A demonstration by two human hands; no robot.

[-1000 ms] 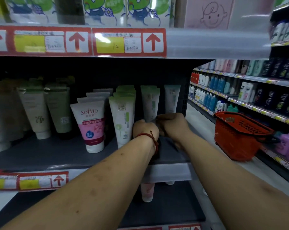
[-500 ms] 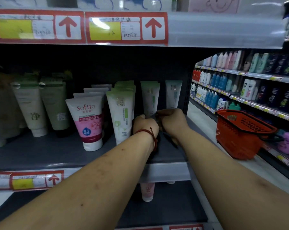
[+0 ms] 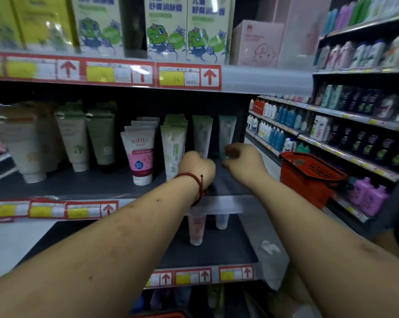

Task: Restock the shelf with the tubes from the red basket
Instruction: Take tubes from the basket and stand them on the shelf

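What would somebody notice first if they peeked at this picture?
Probably the two bare arms reaching in, with the left hand and right hand close together at the tubes on the dark middle shelf. Next, the pink and white Softto tube standing left of the hands. Then the red basket, off to the right by the aisle.

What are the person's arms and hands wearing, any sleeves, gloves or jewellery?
Both forearms are bare, with no sleeves in view and no gloves on either hand. The left hand has a thin red cord bracelet around the wrist, with a small knot or bead. The right hand and its wrist carry nothing visible.
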